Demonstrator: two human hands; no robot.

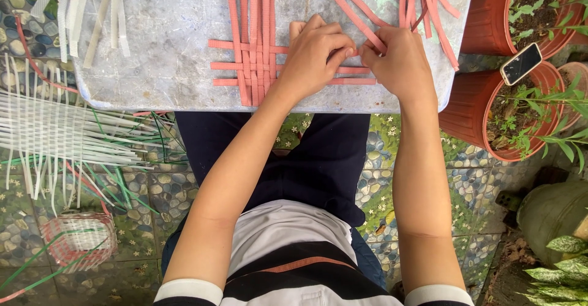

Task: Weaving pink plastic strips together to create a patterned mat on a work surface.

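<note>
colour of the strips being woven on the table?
Salmon pink strips, plain with no pattern; seen clearly in the head view.

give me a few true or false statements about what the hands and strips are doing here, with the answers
1. Both hands are on the pink strips on the grey table. True: the left hand and right hand meet over the weave.
2. The woven pink strips form a crossing pattern. True: upright strips cross three sideways ones.
3. A phone lies flat on the table. False: it rests on the rim of a brown plant pot to the right.
4. The white strips are being woven by the hands. False: they lie untouched at the table's far left.
5. A small pink and white basket sits on the table. False: it stands on the pebble-patterned floor at lower left.
</note>
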